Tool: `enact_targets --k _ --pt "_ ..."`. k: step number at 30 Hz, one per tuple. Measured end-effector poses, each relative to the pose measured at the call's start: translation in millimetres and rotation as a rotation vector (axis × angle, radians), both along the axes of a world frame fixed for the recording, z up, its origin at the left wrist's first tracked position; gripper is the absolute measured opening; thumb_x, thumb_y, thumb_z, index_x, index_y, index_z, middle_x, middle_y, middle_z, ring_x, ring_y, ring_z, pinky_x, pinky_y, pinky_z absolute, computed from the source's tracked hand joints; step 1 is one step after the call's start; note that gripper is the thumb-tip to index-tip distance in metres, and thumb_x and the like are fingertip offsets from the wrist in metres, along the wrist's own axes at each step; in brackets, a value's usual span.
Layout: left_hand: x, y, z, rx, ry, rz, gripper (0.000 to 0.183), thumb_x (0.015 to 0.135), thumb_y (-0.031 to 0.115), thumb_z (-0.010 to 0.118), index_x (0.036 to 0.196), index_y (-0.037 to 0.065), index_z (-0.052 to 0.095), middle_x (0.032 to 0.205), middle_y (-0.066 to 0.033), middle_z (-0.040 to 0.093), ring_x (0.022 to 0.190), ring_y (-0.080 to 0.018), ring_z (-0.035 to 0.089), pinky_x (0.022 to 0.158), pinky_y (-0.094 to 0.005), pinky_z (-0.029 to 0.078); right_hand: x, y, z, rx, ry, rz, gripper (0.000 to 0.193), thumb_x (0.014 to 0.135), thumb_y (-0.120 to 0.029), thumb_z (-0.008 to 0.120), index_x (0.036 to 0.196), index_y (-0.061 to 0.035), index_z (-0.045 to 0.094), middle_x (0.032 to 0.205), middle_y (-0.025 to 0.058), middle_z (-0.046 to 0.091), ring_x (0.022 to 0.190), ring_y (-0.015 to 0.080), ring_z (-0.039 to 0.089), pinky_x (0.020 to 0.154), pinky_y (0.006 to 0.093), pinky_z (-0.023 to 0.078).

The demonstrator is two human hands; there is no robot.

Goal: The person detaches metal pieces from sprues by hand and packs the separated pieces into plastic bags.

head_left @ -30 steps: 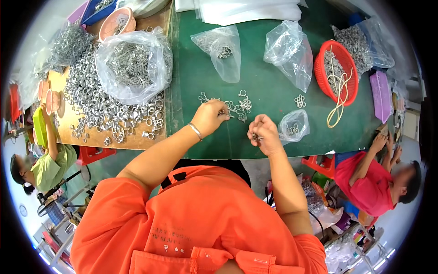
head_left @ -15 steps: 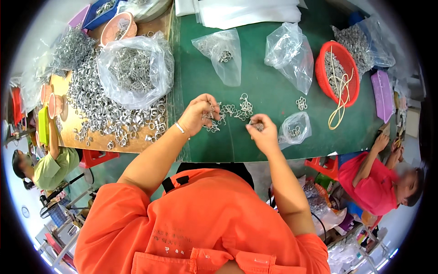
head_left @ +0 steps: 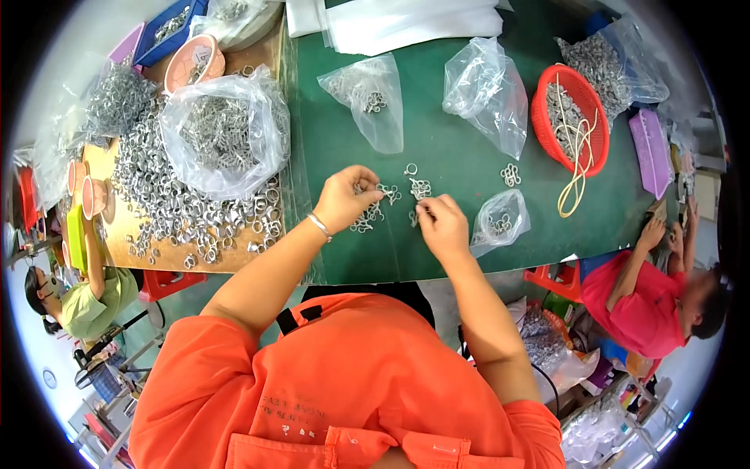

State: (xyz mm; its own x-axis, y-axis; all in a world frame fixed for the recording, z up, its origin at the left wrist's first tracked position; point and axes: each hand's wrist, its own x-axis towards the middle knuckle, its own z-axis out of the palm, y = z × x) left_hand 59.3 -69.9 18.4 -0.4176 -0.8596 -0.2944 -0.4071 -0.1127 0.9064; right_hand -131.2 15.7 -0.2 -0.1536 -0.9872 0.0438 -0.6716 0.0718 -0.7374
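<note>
Small silvery metal ring-and-hook pieces (head_left: 420,189) lie in a loose cluster on the green table between my hands. A single ring (head_left: 411,169) rests just beyond that cluster. My left hand (head_left: 344,203), a bracelet at its wrist, has its fingers curled round some metal pieces; more pieces (head_left: 389,193) lie beside its fingertips. With finger and thumb pressed together, my right hand (head_left: 444,227) pinches at the near edge of the cluster, on a metal piece partly hidden by the fingers. A small clear bag (head_left: 512,223) with several pieces in it lies right of my right hand.
A small group of hooks (head_left: 510,175) lies at right, near a red basket (head_left: 539,117) with a cord over it. Clear bags (head_left: 486,94) lie farther back. Leftward, loose rings (head_left: 195,207) surround a large filled bag (head_left: 269,148). Two other people sit at either side.
My right hand has moved left and forward to the cluster, its fingers closing to a pinch. One ring now lies apart from the cluster. The whole view has shifted slightly.
</note>
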Motion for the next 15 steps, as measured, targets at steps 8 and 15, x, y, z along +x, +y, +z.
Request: enact_targets --k 8,15 --pt "15 -12 -1 0.947 0.739 0.345 0.019 0.074 0.006 0.061 0.092 0.003 0.055 0.068 -0.0032 0.053 0.062 -0.0134 0.053 0.051 -0.0254 0.04 -1 10 13 0.057 0.039 0.139 0.018 0.069 -0.01 0.069 0.082 -0.0045 0.058 0.085 0.0084 0.054 0.075 0.0255 0.056 0.065 0.0352 0.046" --pt "-25 -2 -14 -0.389 -0.388 -0.303 0.028 0.064 0.01 0.072 0.087 0.004 0.058 0.084 -0.0147 0.058 0.076 -0.0331 0.057 0.07 -0.039 0.046 -17 15 3 0.422 -0.802 -0.301 0.016 0.068 0.003 0.057 0.083 -0.0034 0.056 0.08 0.0073 0.057 0.07 0.0174 0.056 0.062 0.0305 0.049"
